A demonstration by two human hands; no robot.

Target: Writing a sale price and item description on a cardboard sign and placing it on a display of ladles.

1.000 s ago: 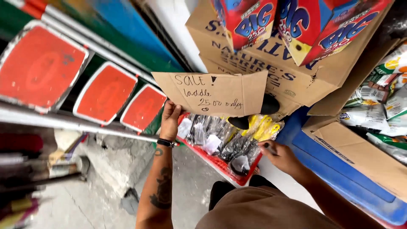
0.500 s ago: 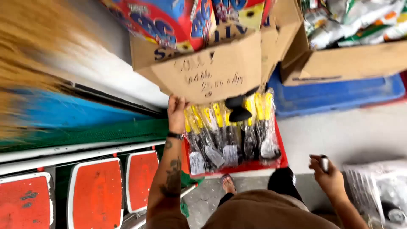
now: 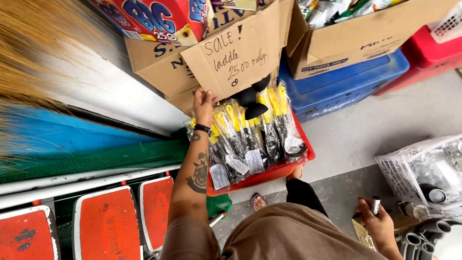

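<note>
Head view: looking down at a shop floor stacked with goods.
Left hand: raised, fingers pinched on the lower left corner of the cardboard sign.
Cardboard sign: handwritten, tilted, propped against a cardboard box, directly above the red crate.
Red crate: packed with black-and-yellow ladles in clear wrap, just under the left hand.
Right hand: low at the person's side, closed around a black marker, well apart from the sign.
Floor: grey concrete.
Surroundings: blue crate beside the red one, white basket near the right hand, broom bristles at left.
</note>
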